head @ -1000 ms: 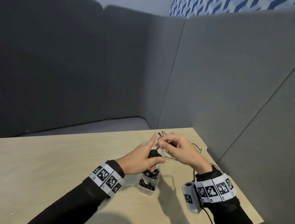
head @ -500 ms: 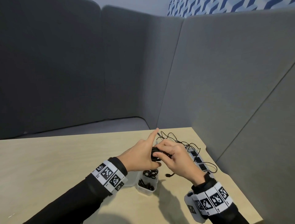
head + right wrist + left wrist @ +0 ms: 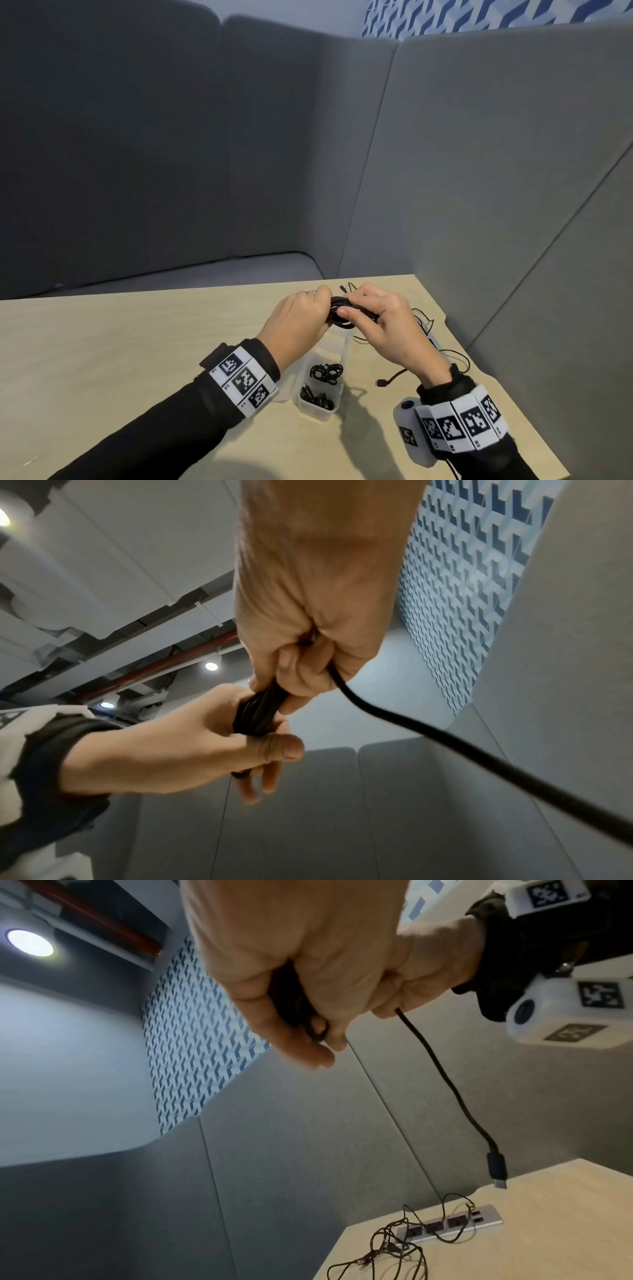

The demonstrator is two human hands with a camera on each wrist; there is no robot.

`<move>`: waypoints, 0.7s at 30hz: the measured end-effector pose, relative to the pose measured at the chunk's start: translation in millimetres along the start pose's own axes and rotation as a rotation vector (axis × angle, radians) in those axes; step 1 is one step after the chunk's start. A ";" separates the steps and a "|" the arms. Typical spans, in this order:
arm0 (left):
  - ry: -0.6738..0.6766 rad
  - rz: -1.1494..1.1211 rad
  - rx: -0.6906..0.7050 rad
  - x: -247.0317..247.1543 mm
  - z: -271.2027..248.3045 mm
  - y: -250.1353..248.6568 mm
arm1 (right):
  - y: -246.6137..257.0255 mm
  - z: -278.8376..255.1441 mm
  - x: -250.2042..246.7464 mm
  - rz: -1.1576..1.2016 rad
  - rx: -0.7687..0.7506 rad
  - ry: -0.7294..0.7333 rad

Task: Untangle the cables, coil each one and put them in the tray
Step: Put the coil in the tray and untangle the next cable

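A black cable coil (image 3: 337, 306) is held above the far end of the clear tray (image 3: 318, 413), between both hands. My left hand (image 3: 320, 308) grips the bundle (image 3: 255, 712) with thumb and curled fingers. From the right, my right hand (image 3: 352, 313) grips the same coil and the cable's loose tail (image 3: 445, 739). That tail hangs below my right wrist and ends in a USB plug (image 3: 496, 1169), seen also as the plug (image 3: 381, 383) just over the table. Two coiled cables (image 3: 325, 371) lie inside the tray.
A tangle of thin dark cables (image 3: 394, 1245) lies on the wooden table (image 3: 120, 342) over a silver power strip (image 3: 479, 1222) near the far right corner. Grey padded walls (image 3: 479, 171) close in behind and to the right.
My left index finger, which stuck out straight before, has curled onto the coil. My right hand has come back over the bundle, and the loose tail now hangs under my right wrist.
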State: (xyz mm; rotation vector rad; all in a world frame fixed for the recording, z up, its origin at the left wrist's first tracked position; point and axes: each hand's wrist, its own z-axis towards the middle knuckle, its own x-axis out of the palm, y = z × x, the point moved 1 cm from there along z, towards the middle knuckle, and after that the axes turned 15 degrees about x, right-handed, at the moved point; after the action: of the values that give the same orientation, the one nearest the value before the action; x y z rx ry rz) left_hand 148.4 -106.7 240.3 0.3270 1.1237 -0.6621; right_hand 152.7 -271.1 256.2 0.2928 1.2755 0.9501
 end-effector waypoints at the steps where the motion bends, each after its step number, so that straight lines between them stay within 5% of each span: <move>1: 0.034 0.014 0.038 -2.4 0.0 3.0 | 0.6 0.3 -1.5 -0.001 0.014 0.027; 5: 0.100 0.092 0.189 -5.6 -4.3 15.2 | 1.0 5.5 -23.7 0.072 0.171 0.176; 10: 0.048 -0.100 0.311 -6.2 -3.2 4.1 | 9.4 19.0 -33.1 0.251 0.102 0.135; 15: -0.220 -0.401 -0.037 -24.4 12.1 2.2 | -9.3 25.7 -9.2 0.436 0.239 -0.036; 21: -0.106 -0.363 -0.263 -17.4 14.5 10.5 | -23.8 1.1 10.3 -0.168 0.140 -0.048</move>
State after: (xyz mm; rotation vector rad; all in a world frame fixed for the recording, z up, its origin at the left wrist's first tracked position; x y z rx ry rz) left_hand 160.8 -101.1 261.2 -0.1405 1.1625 -0.8278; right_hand 164.0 -277.5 233.7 0.3099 1.3032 0.7092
